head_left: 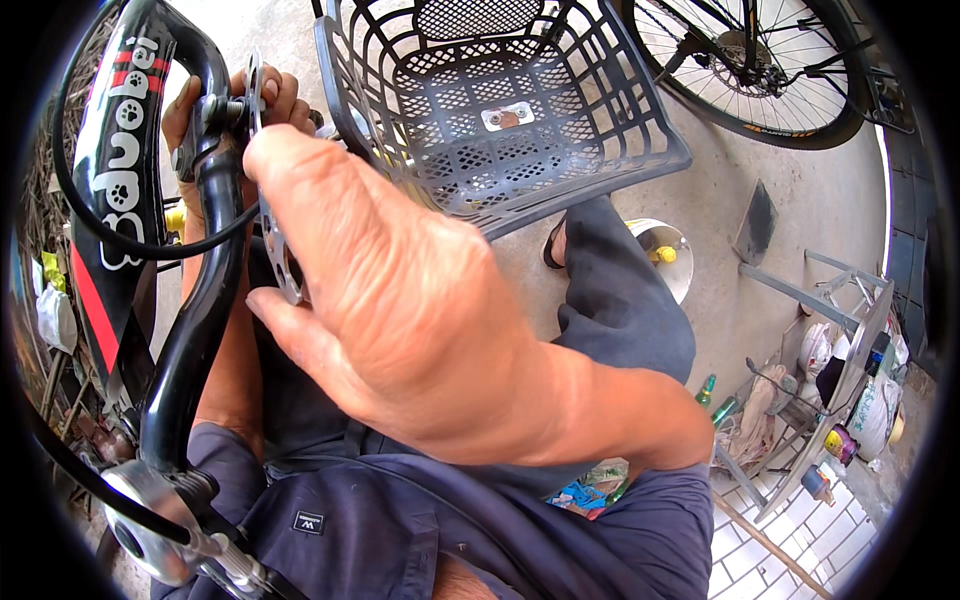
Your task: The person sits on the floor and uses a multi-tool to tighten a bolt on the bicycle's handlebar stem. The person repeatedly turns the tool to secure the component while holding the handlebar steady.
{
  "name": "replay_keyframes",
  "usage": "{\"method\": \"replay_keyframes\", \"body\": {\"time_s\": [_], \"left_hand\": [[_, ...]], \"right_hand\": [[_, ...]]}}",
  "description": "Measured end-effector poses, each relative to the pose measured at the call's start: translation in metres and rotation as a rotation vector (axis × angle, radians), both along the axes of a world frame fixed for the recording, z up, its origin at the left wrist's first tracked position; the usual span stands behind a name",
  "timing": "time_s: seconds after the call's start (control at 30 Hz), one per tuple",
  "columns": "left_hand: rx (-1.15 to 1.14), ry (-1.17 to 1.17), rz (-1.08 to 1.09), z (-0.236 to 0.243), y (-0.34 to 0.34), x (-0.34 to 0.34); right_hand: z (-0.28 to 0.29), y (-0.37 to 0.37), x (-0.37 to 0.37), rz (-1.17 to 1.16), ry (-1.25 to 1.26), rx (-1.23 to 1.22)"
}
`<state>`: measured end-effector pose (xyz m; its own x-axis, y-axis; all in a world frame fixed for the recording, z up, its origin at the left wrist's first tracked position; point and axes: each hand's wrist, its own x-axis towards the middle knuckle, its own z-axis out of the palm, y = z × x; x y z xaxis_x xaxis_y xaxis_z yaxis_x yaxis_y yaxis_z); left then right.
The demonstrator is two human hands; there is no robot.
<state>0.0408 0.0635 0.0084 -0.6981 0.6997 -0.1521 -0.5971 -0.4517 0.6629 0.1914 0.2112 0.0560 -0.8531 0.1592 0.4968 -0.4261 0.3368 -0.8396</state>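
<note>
My right hand [390, 310] is closed around the edge of a perforated silver metal disc [283, 262], thumb low and index finger high, beside a black curved tube [215, 270]. My left hand [280, 95] is behind the tube at the top, fingers curled near a bolt [236, 106] and the disc; what exactly it grips is partly hidden. A black cable [150, 245] loops across the tube. At lower left the tube meets a silver fitting [150, 520]. A black, white and red frame part [115, 180] stands left of the tube.
A black plastic basket [440, 205] is above my hands, a bicycle wheel [820, 120] at upper right. A white bucket [680, 270] sits by my leg [620, 310]. A metal rack [800, 290] with bags, green bottles [725, 408] and a dark plate [757, 220] lie at right.
</note>
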Motion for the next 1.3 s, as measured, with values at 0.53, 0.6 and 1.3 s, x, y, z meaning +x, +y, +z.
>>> {"method": "replay_keyframes", "body": {"time_s": [0.53,0.6,1.3], "left_hand": [[-0.075,-0.042,0.018,0.011,0.001,0.001],[-0.069,-0.049,0.029,0.013,0.001,0.003],[0.011,0.016,-0.011,0.006,-0.002,-0.001]], "right_hand": [[0.03,0.034,-0.016,0.047,-0.155,-0.416],[0.019,0.031,-0.02,0.086,-0.148,-0.366],[0.007,0.007,-0.017,-0.02,0.028,-0.326]]}}
